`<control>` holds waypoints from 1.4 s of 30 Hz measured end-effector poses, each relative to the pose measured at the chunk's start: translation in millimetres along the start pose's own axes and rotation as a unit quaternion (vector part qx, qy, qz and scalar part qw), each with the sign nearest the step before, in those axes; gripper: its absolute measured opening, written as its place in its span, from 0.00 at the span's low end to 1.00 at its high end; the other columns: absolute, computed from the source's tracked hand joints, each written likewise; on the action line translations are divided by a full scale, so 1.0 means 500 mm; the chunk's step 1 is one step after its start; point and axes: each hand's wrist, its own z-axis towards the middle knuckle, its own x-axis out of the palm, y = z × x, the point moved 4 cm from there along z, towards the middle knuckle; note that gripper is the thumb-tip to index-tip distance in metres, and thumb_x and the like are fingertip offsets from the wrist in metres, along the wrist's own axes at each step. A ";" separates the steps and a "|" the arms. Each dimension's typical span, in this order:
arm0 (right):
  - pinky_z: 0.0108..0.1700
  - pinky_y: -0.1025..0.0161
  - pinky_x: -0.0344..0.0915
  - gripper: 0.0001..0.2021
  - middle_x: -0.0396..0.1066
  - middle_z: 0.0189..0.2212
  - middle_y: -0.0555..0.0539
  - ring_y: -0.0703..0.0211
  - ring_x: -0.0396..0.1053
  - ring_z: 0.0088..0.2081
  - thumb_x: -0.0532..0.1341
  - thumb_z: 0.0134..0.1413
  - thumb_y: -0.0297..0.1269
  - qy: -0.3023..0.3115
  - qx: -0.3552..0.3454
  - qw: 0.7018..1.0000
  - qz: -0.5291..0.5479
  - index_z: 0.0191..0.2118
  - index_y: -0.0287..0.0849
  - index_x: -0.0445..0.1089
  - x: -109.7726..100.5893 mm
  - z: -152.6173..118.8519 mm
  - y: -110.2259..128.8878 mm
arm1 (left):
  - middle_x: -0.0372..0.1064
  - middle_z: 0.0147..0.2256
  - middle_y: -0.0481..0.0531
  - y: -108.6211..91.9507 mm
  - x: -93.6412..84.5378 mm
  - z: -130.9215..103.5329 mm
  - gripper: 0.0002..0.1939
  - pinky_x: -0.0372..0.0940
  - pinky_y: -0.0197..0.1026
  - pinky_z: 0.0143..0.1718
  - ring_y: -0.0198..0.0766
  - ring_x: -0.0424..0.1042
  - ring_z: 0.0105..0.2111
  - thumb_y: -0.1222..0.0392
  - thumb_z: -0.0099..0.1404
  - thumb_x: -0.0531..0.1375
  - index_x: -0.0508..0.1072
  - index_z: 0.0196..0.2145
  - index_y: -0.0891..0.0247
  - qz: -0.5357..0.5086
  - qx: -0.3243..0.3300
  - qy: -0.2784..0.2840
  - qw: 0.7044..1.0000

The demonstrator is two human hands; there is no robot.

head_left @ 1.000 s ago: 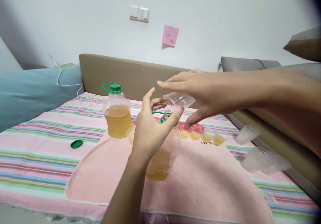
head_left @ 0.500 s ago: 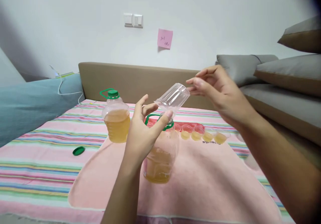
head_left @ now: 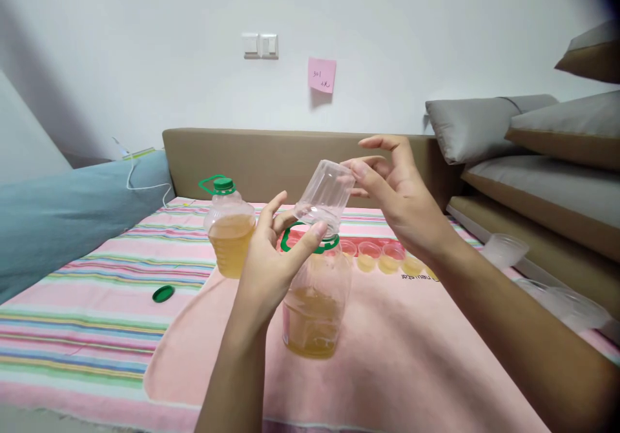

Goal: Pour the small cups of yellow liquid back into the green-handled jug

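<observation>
A clear plastic cup (head_left: 325, 190) is tilted mouth-down above the neck of an uncapped bottle (head_left: 317, 320), which has a green handle ring and is partly filled with amber liquid. My left hand (head_left: 271, 255) holds the cup near its rim, between thumb and fingers. At the raised base end, the thumb and a finger of my right hand (head_left: 400, 197) pinch the cup, while its index finger stretches free above. No liquid shows inside the cup. The bottle's mouth is partly hidden by the cup and my left thumb.
Another amber-filled bottle (head_left: 231, 245), capped green, stands behind left. A loose green cap (head_left: 163, 293) lies on the striped cloth. Several small cups of yellow liquid (head_left: 389, 263) line the back of the pink mat (head_left: 387, 368). Clear cups (head_left: 505, 250) lie at right beside stacked cushions (head_left: 547, 181).
The cup has tipped steeper, its base swinging left. My right hand has moved left onto its base end. The view has turned slightly, showing more clear cups at right.
</observation>
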 end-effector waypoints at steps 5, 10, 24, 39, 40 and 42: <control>0.56 0.52 0.78 0.19 0.76 0.50 0.49 0.54 0.80 0.51 0.69 0.66 0.58 -0.039 -0.037 0.999 0.002 0.52 0.56 0.66 -0.004 -0.010 -0.002 | 0.77 0.60 0.64 -0.005 -0.002 0.002 0.51 0.64 0.63 0.68 0.58 0.73 0.63 0.47 0.60 0.78 0.59 0.71 0.63 -0.014 0.007 0.001 1.000; 0.57 0.50 0.78 0.16 0.75 0.56 0.49 0.51 0.78 0.56 0.64 0.69 0.60 -0.096 -0.031 0.994 0.046 0.51 0.57 0.69 -0.032 -0.032 -0.015 | 0.76 0.60 0.65 -0.010 -0.004 0.005 0.50 0.71 0.54 0.61 0.56 0.75 0.62 0.48 0.59 0.79 0.61 0.69 0.64 -0.008 0.021 -0.010 1.000; 0.68 0.45 0.68 0.13 0.73 0.57 0.49 0.52 0.72 0.63 0.64 0.72 0.54 -0.115 -0.158 0.981 0.014 0.53 0.55 0.67 0.035 -0.017 0.021 | 0.77 0.59 0.63 -0.018 -0.020 0.019 0.40 0.74 0.46 0.55 0.50 0.77 0.60 0.51 0.63 0.77 0.66 0.65 0.65 0.011 0.063 -0.004 0.998; 0.62 0.50 0.72 0.15 0.72 0.55 0.49 0.53 0.75 0.56 0.62 0.72 0.58 -0.113 -0.093 0.989 0.017 0.49 0.56 0.62 0.023 -0.009 0.008 | 0.75 0.62 0.63 -0.012 0.002 0.020 0.39 0.72 0.50 0.61 0.54 0.75 0.63 0.50 0.63 0.77 0.67 0.65 0.61 0.012 0.053 0.019 0.998; 0.62 0.49 0.71 0.14 0.73 0.54 0.48 0.52 0.74 0.57 0.60 0.73 0.58 -0.100 -0.089 0.991 0.010 0.46 0.54 0.65 0.024 -0.008 0.006 | 0.75 0.61 0.63 -0.012 0.002 0.021 0.39 0.72 0.50 0.61 0.53 0.75 0.63 0.50 0.63 0.77 0.67 0.65 0.61 0.012 0.053 0.019 0.998; 0.62 0.47 0.70 0.15 0.73 0.53 0.49 0.51 0.74 0.57 0.60 0.74 0.58 -0.093 -0.087 0.992 0.022 0.44 0.53 0.67 0.022 -0.006 0.001 | 0.76 0.60 0.63 -0.011 0.002 0.021 0.39 0.72 0.50 0.61 0.53 0.75 0.63 0.51 0.62 0.77 0.67 0.65 0.61 0.012 0.055 0.017 0.998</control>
